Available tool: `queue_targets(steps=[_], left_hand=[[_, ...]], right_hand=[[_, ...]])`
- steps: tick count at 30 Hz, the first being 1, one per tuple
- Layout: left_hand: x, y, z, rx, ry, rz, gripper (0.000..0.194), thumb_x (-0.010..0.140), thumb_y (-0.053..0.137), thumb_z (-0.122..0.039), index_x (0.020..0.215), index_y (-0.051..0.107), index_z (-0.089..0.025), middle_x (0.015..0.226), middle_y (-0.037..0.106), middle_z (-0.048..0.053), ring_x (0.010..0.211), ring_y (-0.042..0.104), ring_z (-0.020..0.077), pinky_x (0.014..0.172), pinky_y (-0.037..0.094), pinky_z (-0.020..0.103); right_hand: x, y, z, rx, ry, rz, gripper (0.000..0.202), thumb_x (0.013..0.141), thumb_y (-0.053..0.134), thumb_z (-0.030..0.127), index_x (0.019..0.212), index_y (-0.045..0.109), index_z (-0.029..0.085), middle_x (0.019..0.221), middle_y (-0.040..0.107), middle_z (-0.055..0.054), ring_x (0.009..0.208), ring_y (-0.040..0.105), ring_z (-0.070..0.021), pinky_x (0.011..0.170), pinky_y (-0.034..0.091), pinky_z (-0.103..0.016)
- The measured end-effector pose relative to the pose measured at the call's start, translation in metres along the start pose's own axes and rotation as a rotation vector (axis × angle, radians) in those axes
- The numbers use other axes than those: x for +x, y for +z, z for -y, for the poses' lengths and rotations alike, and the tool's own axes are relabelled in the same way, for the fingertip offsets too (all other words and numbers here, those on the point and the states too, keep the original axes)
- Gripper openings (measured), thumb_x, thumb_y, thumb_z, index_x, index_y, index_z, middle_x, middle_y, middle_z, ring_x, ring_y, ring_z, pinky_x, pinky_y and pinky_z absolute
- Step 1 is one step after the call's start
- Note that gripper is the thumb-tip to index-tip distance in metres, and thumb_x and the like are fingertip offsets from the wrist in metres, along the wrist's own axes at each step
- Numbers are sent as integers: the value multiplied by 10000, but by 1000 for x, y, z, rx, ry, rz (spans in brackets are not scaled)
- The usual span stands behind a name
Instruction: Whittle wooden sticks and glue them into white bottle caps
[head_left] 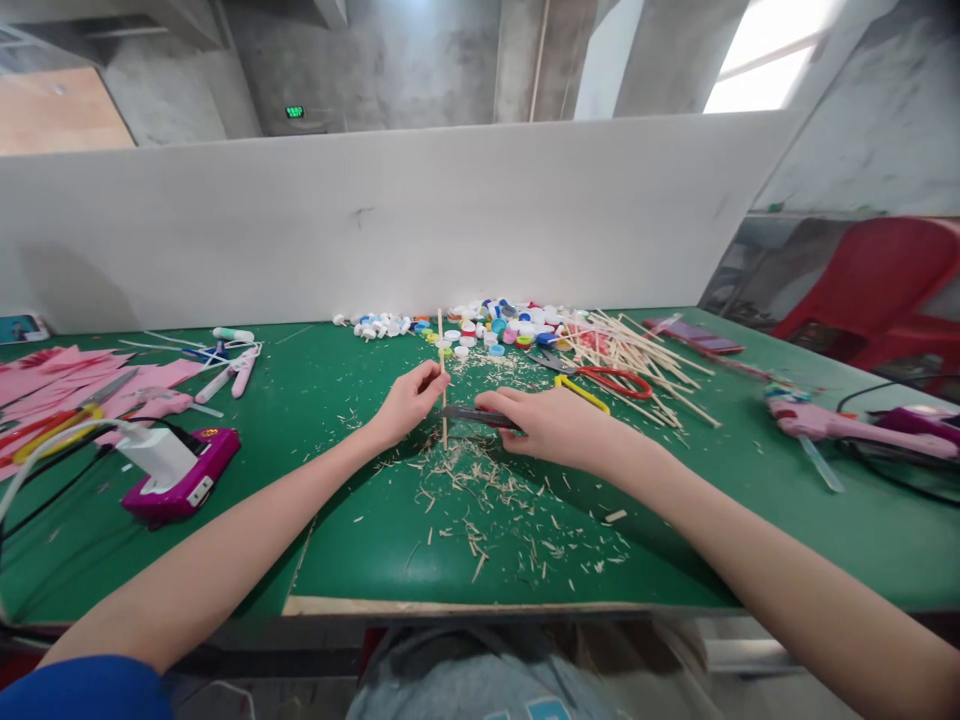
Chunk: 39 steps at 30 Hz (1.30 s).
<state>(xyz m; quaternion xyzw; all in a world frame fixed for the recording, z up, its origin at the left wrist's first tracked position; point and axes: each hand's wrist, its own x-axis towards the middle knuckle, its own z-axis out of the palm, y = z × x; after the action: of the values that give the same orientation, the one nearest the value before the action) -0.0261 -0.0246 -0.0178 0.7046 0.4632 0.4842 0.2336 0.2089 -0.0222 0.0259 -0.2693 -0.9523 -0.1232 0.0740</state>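
Note:
My left hand pinches a thin wooden stick, held upright over the green table. My right hand grips a dark knife, whose tip end meets the stick just below my left fingers. Pale wood shavings are scattered on the tabletop under and in front of both hands. Beyond my right hand lie scissors with red and yellow handles, next to a loose pile of wooden sticks.
Coloured bottle caps are heaped by the white partition. At left lie pink sheets, a purple power strip and cables. A pink glue gun rests at right. A red chair stands beyond.

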Motion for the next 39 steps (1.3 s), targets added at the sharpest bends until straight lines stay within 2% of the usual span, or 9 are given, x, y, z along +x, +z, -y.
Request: queue_targets(steps=[3,9,12,16,19,22,24,29,39], left_hand=[[0,0,1,-7,0,1,281,933,455,-410,764,447,-186,621,412,-49,571,371,88,567,319,225],[1,0,0,-7,5,-5,271,931,459,-399,766,456,-184,635,433,-43,576,382,89,570,324,227],[1,0,0,-3,8,-5,268,929,461,-390,759,451,-184,632,425,-45,573,377,88,568,322,229],[1,0,1,3,12,-4,266,932,458,-390,761,448,-186,617,415,-49,566,372,87,568,322,229],[1,-1,2,6,13,-3,261,934,457,-385,763,442,-188,612,411,-51,563,370,87,569,324,230],[1,-1,0,8,13,-3,255,933,459,-372,758,442,-187,621,421,-48,566,372,86,571,327,233],[1,-1,-2,9,13,-1,252,933,461,-364,754,443,-187,626,427,-44,569,379,86,573,330,236],[0,0,-2,4,14,-5,255,935,462,-365,751,440,-190,611,408,-45,562,379,90,565,327,243],[0,0,-1,3,15,-8,256,932,475,-377,757,445,-192,616,409,-43,550,370,87,545,314,244]], right_hand=[[1,0,2,-6,5,2,448,807,467,213,1253,511,228,1016,668,-24,482,345,-80,452,171,-272],[1,3,4,-131,-80,-5,647,857,401,206,1483,342,359,952,624,-7,502,293,-90,450,138,-264],[0,7,5,-98,-87,-17,678,845,415,204,1506,323,326,936,623,-13,530,325,-94,454,143,-266],[0,10,6,-31,-75,-10,649,870,405,226,1500,330,360,943,628,-5,508,296,-88,472,181,-261],[2,9,6,42,-32,7,561,936,369,298,1487,346,394,969,642,-13,531,384,-93,495,243,-254],[3,7,5,186,16,49,511,967,365,373,1477,362,408,1029,674,-21,691,554,-136,585,366,-260],[2,5,5,287,38,79,507,967,379,385,1473,367,416,1068,689,-21,794,600,-160,670,422,-279],[-1,0,6,422,45,114,514,965,387,382,1478,359,414,1047,698,-20,757,595,-151,705,449,-292],[-1,-8,7,467,58,156,521,951,405,376,1470,378,413,1016,709,-1,664,558,-125,676,447,-276]])
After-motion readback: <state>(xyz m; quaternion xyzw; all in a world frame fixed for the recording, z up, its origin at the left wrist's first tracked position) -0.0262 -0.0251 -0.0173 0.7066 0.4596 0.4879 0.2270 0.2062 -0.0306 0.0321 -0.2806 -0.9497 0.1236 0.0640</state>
